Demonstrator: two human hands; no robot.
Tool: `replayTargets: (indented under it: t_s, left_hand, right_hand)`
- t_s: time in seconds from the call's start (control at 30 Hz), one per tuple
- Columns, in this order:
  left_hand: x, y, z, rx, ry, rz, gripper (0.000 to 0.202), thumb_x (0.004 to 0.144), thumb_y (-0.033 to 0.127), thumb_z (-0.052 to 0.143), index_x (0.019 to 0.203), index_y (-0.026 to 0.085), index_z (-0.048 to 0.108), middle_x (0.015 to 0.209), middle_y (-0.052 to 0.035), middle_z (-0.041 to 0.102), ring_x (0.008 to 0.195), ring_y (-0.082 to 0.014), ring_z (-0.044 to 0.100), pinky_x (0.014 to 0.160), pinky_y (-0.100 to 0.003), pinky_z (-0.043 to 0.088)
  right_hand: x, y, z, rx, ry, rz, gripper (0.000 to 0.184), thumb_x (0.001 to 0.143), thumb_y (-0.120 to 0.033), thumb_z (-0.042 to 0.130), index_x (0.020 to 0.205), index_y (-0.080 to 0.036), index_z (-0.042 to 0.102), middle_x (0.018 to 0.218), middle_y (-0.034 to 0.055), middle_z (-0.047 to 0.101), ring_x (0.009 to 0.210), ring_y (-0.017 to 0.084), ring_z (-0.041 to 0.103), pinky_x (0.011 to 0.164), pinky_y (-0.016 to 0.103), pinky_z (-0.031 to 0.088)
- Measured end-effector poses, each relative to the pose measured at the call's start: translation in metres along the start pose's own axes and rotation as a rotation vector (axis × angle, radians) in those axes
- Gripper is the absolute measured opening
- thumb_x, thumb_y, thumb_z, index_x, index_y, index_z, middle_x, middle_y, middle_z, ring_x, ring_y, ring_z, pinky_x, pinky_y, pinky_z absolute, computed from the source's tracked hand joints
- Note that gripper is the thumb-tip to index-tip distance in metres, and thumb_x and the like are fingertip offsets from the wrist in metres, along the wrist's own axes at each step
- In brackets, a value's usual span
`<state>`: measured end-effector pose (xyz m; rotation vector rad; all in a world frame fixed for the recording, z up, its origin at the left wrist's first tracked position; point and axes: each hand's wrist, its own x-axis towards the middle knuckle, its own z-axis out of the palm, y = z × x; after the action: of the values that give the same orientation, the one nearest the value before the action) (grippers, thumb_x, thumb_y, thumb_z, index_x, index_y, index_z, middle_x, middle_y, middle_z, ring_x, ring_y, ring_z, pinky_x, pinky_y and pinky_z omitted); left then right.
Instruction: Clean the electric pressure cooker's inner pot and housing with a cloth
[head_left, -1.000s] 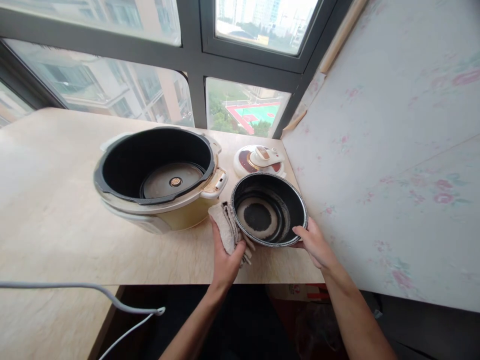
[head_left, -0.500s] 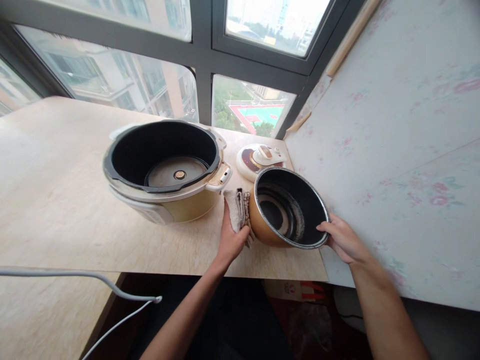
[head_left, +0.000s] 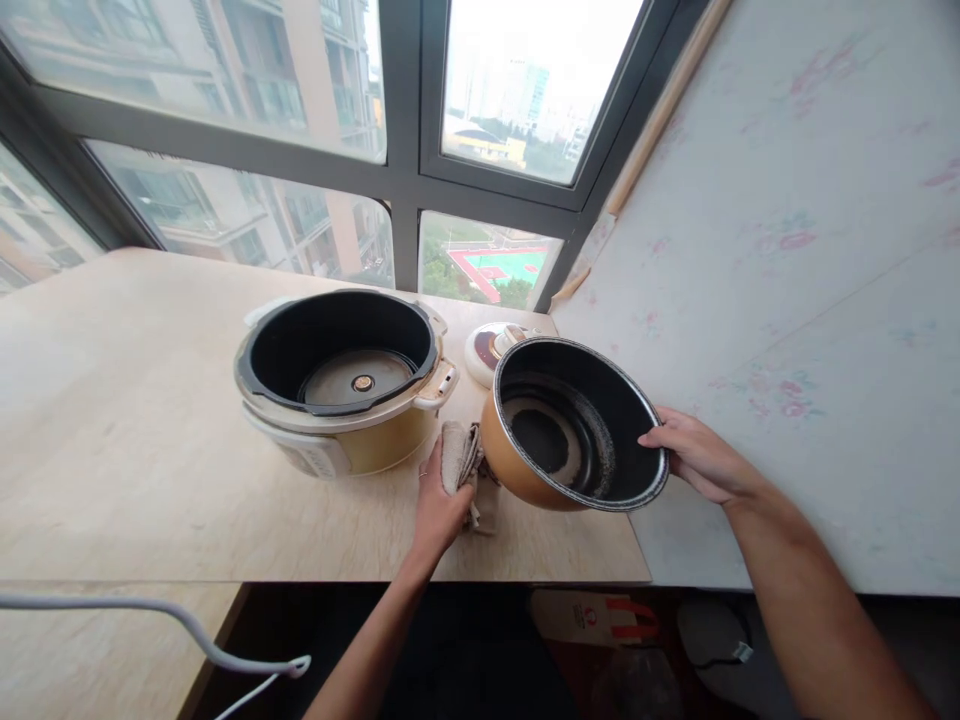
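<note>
My right hand (head_left: 701, 455) grips the rim of a cooker's inner pot (head_left: 517, 455), thumb over the edge. The pot is black inside and golden outside, tilted so its mouth faces me. In my left hand (head_left: 441, 505) is a folded beige cloth (head_left: 459, 455), held just left of the pot's outer wall; whether it touches the wall I cannot tell. To the left stands the pressure cooker body (head_left: 375, 440), lidless, with a dark interior and a round metal heating plate at its bottom. Partly hidden behind the pot lies the white-and-brown lid (head_left: 484, 352).
The marble-patterned counter (head_left: 135, 430) runs under a grey-framed window (head_left: 405, 180). A floral-papered wall (head_left: 825, 300) closes off the right side. A grey cable (head_left: 150, 603) hangs at lower left. Below the counter's front edge lies a paper bag (head_left: 574, 615).
The pot is raised somewhat and nearer to me, in my right hand. My left hand with the cloth has shifted slightly away from its wall. The camera view has tilted up.
</note>
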<state>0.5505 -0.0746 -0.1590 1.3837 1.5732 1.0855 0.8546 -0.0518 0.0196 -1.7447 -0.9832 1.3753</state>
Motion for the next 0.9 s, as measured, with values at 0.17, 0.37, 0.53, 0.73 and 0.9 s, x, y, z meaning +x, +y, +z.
replayTargets:
  t_s: [0.17, 0.37, 0.53, 0.73, 0.9]
  left_hand:
    - [-0.003, 0.007, -0.004, 0.483, -0.148, 0.065, 0.085, 0.082, 0.019, 0.058, 0.161, 0.022, 0.027, 0.156, -0.0226, 0.037, 0.138, -0.0418, 0.045, 0.106, -0.056, 0.043]
    - [-0.014, 0.005, 0.022, 0.849, -0.215, 0.331, 0.089, 0.081, 0.043, 0.070, 0.158, 0.018, 0.035, 0.164, -0.0248, 0.021, 0.151, -0.0463, 0.019, 0.113, -0.071, 0.023]
    - [-0.008, -0.002, 0.022, 0.803, -0.341, 0.584, 0.095, 0.086, 0.067, 0.057, 0.158, 0.011, 0.033, 0.167, -0.0210, 0.002, 0.156, -0.0386, -0.004, 0.123, -0.064, 0.000]
    - [-0.008, 0.005, 0.004, 0.650, -0.533, 0.531, 0.089, 0.093, 0.059, 0.052, 0.161, 0.008, 0.025, 0.167, -0.0189, 0.014, 0.156, -0.0339, 0.002, 0.126, -0.056, 0.003]
    - [-0.022, 0.027, -0.039, 0.398, -0.706, 0.371, 0.083, 0.092, 0.047, 0.061, 0.159, 0.009, 0.030, 0.165, -0.0210, 0.013, 0.156, -0.0345, 0.009, 0.126, -0.054, 0.014]
  right_hand:
    - [-0.005, -0.023, -0.001, 0.003, 0.026, -0.057, 0.037, 0.049, -0.022, 0.075, 0.083, -0.020, 0.062, 0.064, -0.0006, 0.060, 0.056, 0.015, 0.055, 0.050, 0.026, 0.044]
    - [-0.014, -0.049, -0.002, 0.042, 0.071, -0.099, 0.036, 0.045, -0.021, 0.077, 0.077, -0.020, 0.063, 0.062, 0.0005, 0.058, 0.054, 0.014, 0.052, 0.049, 0.026, 0.043]
    - [-0.016, -0.083, 0.005, 0.053, 0.088, -0.135, 0.032, 0.046, -0.023, 0.080, 0.073, -0.019, 0.063, 0.069, 0.0067, 0.064, 0.057, 0.016, 0.056, 0.051, 0.027, 0.042]
    - [-0.004, -0.130, 0.032, 0.051, 0.053, -0.194, 0.026, 0.050, -0.023, 0.075, 0.074, -0.017, 0.066, 0.065, 0.0055, 0.063, 0.054, 0.014, 0.055, 0.050, 0.026, 0.039]
    - [0.014, -0.164, 0.064, -0.018, -0.038, -0.230, 0.024, 0.052, -0.021, 0.073, 0.074, -0.017, 0.063, 0.065, 0.0031, 0.063, 0.052, 0.012, 0.053, 0.046, 0.022, 0.039]
